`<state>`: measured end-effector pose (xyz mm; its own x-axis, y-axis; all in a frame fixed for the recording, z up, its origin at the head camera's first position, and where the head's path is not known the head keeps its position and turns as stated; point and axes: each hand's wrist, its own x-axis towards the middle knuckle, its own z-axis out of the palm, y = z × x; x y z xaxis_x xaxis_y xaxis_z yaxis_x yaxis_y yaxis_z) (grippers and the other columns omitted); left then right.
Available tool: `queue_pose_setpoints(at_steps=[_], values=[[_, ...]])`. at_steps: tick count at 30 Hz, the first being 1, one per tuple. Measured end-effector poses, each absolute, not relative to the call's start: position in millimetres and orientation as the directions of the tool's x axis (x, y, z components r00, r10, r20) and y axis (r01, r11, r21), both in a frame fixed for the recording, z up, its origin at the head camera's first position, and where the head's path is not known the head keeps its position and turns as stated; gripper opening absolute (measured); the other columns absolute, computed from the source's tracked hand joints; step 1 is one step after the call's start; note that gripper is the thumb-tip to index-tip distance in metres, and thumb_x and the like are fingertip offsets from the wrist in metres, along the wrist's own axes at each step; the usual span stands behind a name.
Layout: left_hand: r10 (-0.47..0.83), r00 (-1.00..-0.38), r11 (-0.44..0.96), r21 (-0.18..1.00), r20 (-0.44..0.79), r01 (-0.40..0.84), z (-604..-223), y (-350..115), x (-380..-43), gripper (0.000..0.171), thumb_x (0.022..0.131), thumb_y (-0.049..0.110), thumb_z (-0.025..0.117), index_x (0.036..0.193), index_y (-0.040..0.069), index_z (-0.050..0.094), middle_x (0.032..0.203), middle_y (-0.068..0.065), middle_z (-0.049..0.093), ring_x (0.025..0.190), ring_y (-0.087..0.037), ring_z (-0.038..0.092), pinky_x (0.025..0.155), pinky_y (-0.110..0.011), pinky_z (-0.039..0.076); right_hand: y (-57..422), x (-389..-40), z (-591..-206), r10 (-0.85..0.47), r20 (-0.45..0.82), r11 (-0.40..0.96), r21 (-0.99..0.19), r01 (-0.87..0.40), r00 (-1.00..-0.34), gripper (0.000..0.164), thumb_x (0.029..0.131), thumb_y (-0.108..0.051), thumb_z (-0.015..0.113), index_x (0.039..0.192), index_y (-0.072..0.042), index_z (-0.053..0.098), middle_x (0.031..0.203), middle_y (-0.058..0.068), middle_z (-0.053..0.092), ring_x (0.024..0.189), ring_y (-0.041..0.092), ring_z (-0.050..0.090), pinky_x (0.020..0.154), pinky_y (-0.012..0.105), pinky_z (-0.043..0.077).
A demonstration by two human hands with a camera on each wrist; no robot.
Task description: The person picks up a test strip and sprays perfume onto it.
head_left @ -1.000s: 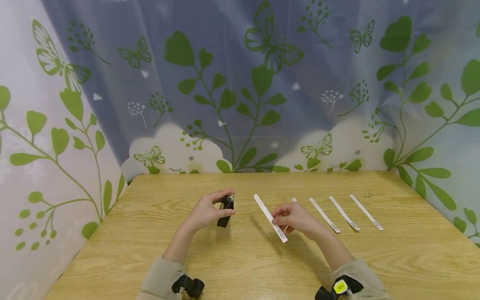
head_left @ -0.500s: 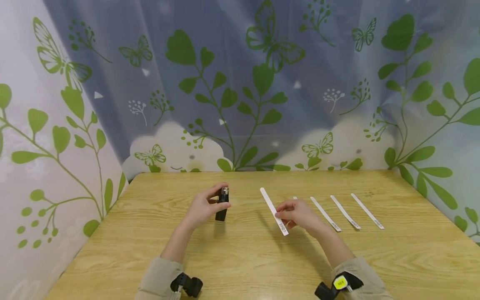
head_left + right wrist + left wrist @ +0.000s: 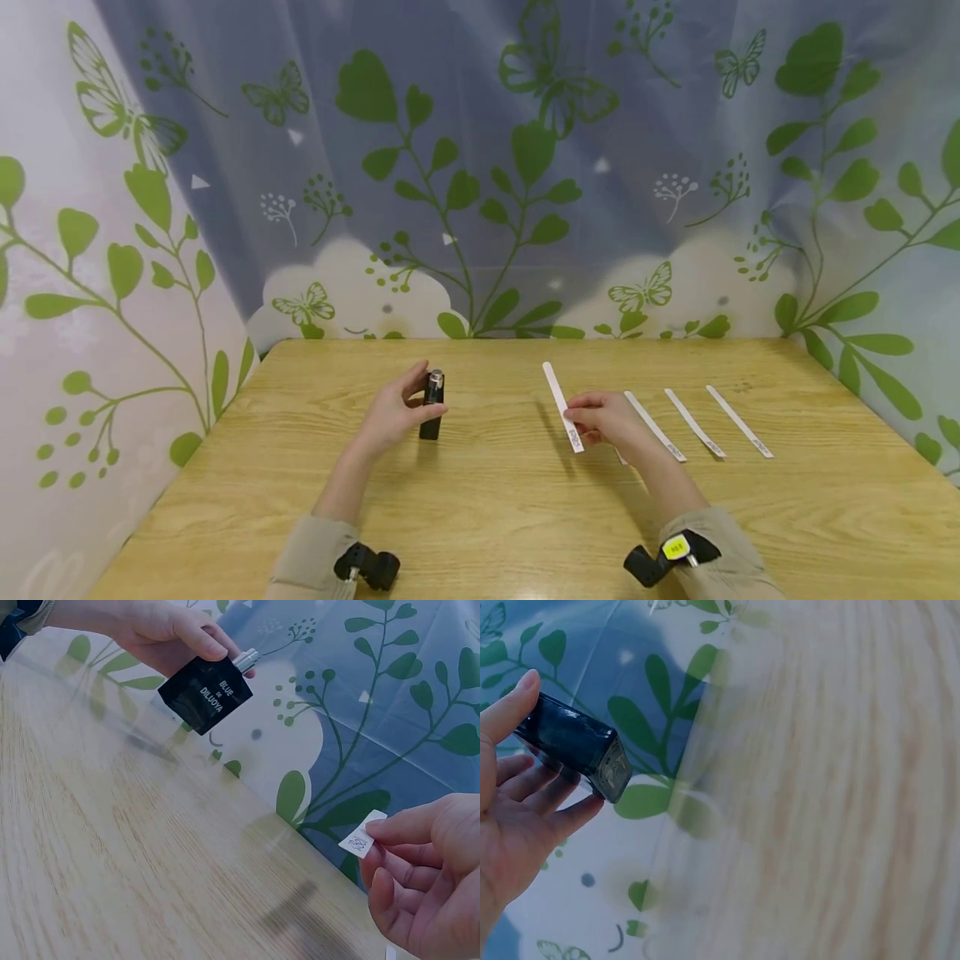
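Observation:
My left hand (image 3: 392, 417) holds a small black perfume bottle (image 3: 431, 423) between thumb and fingers, raised off the table. The bottle stands nearly upright in the head view, a finger close to its silver spray top. White lettering marks its face in the right wrist view, while the left wrist view shows the bottle's base (image 3: 613, 774). To the right, my right hand (image 3: 613, 423) pinches a white paper test strip (image 3: 556, 390) near its lettered lower end. That strip tilts above the table, its shadow below, apart from the bottle.
On the wooden table (image 3: 480, 517) to the right lie several similar paper strips, among them a middle strip (image 3: 693, 423) and a rightmost strip (image 3: 738, 422). One strip (image 3: 622, 457) is mostly hidden by the right hand. A patterned curtain (image 3: 480, 208) hangs behind the table.
The hands have drawn apart: the left hand has moved left with the perfume bottle, now more upright, and the right hand has moved right and slightly away with the test strip.

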<state>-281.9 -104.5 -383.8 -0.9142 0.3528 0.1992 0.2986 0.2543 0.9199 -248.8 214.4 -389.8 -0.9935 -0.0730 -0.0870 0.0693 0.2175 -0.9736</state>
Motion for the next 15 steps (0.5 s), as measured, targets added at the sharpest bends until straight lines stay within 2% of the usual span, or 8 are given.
queue_pose_setpoints(at_steps=[3,10,15], values=[[0.353,-0.920,0.242,0.933,0.172,0.268,-380.0,-107.5,-277.6,0.079,0.084,0.007,0.069,0.145,-0.004,0.021,0.142,-0.026,0.033,0.124,-0.040,0.040,0.094,-0.040,0.042,215.6,-250.5,-391.1,-0.070,-0.086,0.222,-0.973,0.069,-0.994,0.022,0.087,-0.006,0.063,0.102,0.010,0.060,0.072,0.001,0.058,0.062,0.010,0.053,0.052,0.023,0.046],[0.287,-0.952,0.269,0.944,0.110,0.190,-393.8,-122.1,-285.4,0.080,0.082,0.021,0.073,0.145,0.003,0.028,0.144,-0.019,0.033,0.129,-0.034,0.035,0.100,-0.043,0.036,216.3,-256.2,-399.8,-0.043,-0.125,0.218,-0.970,0.112,-0.991,0.022,0.086,-0.006,0.063,0.102,0.010,0.061,0.068,0.002,0.057,0.058,0.010,0.052,0.051,0.023,0.045],[0.268,-0.960,0.245,0.957,0.086,0.155,-397.8,-132.7,-287.3,0.077,0.083,0.016,0.072,0.144,-0.001,0.028,0.145,-0.022,0.030,0.132,-0.034,0.030,0.102,-0.042,0.033,213.9,-260.8,-406.1,0.021,-0.140,0.231,-0.963,0.141,-0.990,0.015,0.084,-0.002,0.064,0.094,0.008,0.062,0.065,0.001,0.055,0.054,0.009,0.051,0.048,0.021,0.044]])
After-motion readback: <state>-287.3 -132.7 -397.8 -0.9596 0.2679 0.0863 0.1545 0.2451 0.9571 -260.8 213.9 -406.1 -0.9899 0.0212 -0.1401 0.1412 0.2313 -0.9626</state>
